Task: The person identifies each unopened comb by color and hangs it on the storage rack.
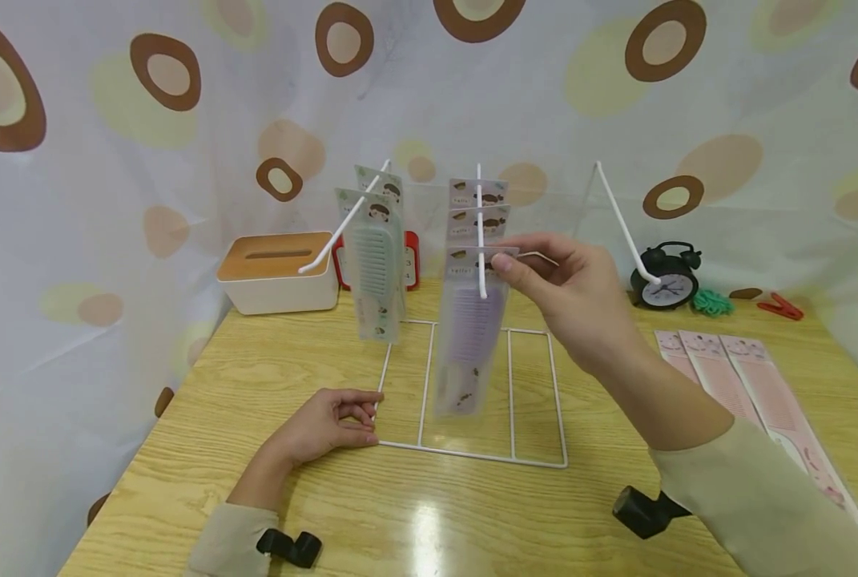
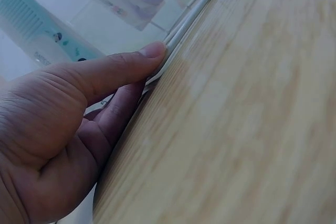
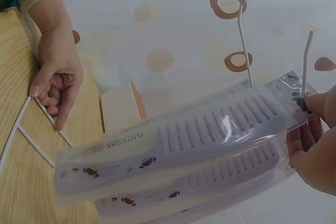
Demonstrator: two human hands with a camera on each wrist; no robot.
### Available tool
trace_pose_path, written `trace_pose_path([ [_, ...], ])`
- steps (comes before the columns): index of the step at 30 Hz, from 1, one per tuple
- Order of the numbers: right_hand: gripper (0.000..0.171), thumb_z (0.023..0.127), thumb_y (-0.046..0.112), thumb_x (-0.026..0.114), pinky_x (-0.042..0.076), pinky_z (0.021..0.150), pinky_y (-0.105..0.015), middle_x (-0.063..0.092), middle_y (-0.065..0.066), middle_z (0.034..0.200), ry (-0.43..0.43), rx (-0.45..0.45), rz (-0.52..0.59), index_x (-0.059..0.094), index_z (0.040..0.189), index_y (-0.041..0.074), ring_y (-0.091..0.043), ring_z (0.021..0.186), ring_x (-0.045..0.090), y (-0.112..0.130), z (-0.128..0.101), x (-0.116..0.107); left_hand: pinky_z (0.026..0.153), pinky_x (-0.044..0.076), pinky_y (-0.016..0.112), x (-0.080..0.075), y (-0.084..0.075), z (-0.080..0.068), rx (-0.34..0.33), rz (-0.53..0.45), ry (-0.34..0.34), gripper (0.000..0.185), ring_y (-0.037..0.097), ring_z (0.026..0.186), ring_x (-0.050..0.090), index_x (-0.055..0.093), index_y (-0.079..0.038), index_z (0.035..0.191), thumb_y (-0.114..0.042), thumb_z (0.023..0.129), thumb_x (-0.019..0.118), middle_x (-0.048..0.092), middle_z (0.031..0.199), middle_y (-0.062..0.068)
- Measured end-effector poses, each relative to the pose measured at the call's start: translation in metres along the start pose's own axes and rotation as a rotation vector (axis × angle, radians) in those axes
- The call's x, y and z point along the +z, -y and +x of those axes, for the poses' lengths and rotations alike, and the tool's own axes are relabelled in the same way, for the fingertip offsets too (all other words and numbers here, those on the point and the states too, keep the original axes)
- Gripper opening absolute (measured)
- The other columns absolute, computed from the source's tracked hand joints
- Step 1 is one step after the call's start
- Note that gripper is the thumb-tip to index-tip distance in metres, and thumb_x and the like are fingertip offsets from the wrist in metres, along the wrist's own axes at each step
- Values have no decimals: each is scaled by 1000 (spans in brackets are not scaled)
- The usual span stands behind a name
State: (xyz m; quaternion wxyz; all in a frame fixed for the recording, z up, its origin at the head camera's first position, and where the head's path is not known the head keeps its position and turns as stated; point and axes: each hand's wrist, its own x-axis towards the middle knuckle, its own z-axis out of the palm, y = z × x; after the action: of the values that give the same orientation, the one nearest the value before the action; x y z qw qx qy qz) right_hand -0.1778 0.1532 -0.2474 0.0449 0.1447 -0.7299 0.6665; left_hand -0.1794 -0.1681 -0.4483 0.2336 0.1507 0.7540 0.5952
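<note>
Head view: my right hand [image 1: 580, 300] is raised over the middle of the desk [image 1: 255, 377], its grip pinching the top of a packaged lilac comb [image 1: 468, 353] at the middle hook [image 1: 481, 232] of the white wire rack [image 1: 472, 453]. The packet hangs straight down from that hook, in front of two more lilac packets on the same hook. My left hand [image 1: 328, 425] lies on the desk at the near left corner of the rack's base, thumb and fingers curled round the wire there, holding it narrow. On the left hook [image 1: 342, 228] hang the teal comb packets [image 1: 374, 272]; the right hook [image 1: 623, 220] is bare.

Right wrist view: my fingertips [image 3: 320, 103] press the packet's header just where the hook passes through, and the lilac comb [image 3: 210, 135] shows its wide teeth.

Toward the far edge stand a tissue box [image 1: 277, 272], a red object partly hidden behind the teal packets, and a black alarm clock [image 1: 666, 276]. Along the right edge lie three pink comb packets [image 1: 739, 377].
</note>
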Motion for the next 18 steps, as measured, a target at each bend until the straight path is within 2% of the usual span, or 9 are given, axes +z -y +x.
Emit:
trace_pose_path([
  [2,17,91,14,73,54,95,-17,70,2,106,-12,-19,75,74,108,8,-8,102,68,-4,3,-2,84,61,25,0,0,0,-4,-1,2,66,12,93,65,51,7,141,-3,83,80,59,112,15],
  [7,13,90,8,74,56,93,-19,70,1,101,-28,-62,135,76,103,9,-7,98,70,-10,9,-6,84,61,25,1,0,0,-7,3,-2,66,13,93,65,52,5,140,-4,82,81,60,112,14],
  [12,13,89,7,74,58,91,-22,70,1,99,-14,-93,122,77,101,13,-8,94,71,-13,10,-11,84,61,24,1,0,0,-3,7,-8,64,12,93,65,53,5,140,-3,82,81,59,111,13],
  [18,22,90,6,74,58,88,-20,71,3,105,24,-93,60,75,112,11,-7,96,70,-21,12,-23,84,61,24,1,0,1,-8,-7,0,65,12,92,65,53,5,140,-3,82,80,59,111,12],
])
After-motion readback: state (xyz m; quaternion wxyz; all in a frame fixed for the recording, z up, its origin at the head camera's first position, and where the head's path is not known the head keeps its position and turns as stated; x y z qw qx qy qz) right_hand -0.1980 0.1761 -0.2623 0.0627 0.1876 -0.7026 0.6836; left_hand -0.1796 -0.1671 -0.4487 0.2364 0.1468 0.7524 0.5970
